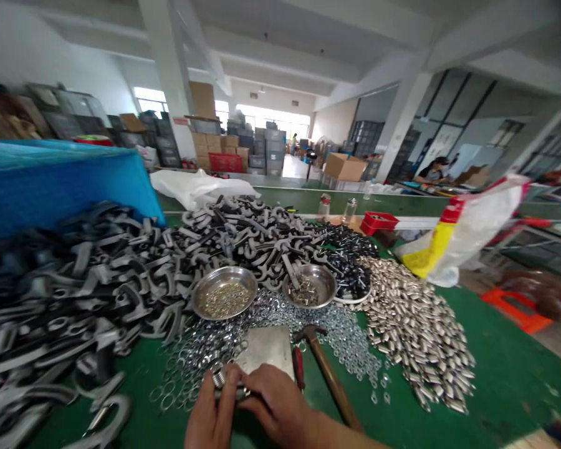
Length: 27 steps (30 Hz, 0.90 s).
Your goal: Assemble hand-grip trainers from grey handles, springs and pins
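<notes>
My left hand and my right hand meet at the near edge of the green table. Both pinch a small shiny metal part with a spring-like end, held just in front of a flat steel plate. A wooden-handled hammer lies right of the plate, next to a red-handled tool. Loose washers are scattered round the plate.
A big heap of grey metal brackets fills the left and back. Two steel bowls hold small parts. A pile of silver pins lies right, black pieces behind. A blue bin, a plastic bag and a red tray stand further back. A person sits far right.
</notes>
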Each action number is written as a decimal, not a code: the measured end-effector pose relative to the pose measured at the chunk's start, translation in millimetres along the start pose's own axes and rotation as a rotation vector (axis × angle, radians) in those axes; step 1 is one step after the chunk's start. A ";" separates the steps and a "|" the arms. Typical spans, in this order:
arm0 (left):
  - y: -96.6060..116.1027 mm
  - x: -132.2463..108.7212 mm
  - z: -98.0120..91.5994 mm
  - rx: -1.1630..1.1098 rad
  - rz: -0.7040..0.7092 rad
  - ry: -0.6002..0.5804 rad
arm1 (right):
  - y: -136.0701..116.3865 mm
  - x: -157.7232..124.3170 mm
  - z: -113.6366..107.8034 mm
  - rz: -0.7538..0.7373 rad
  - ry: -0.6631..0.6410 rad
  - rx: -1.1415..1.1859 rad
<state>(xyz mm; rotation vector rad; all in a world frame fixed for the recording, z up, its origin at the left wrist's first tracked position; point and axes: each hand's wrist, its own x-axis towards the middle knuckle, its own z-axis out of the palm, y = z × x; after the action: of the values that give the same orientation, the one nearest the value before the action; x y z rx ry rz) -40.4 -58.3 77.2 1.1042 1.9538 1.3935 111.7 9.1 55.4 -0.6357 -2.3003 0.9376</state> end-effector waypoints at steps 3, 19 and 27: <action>6.5 2.7 3.9 -0.041 -0.047 0.033 | -9.6 6.9 10.4 0.132 0.132 0.176; 18.3 32.7 49.7 -0.385 -0.255 -0.161 | 169.6 -17.7 -238.7 0.518 0.155 -0.715; 9.8 17.9 66.5 -0.733 -0.389 -0.231 | 225.3 16.3 -257.9 0.536 -0.014 -0.604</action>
<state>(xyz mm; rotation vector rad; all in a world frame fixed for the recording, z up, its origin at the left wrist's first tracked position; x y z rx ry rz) 4.1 -6.5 63.8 0.4795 1.2290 1.4875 316.3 284.1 47.1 -1.5542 -2.4719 0.4321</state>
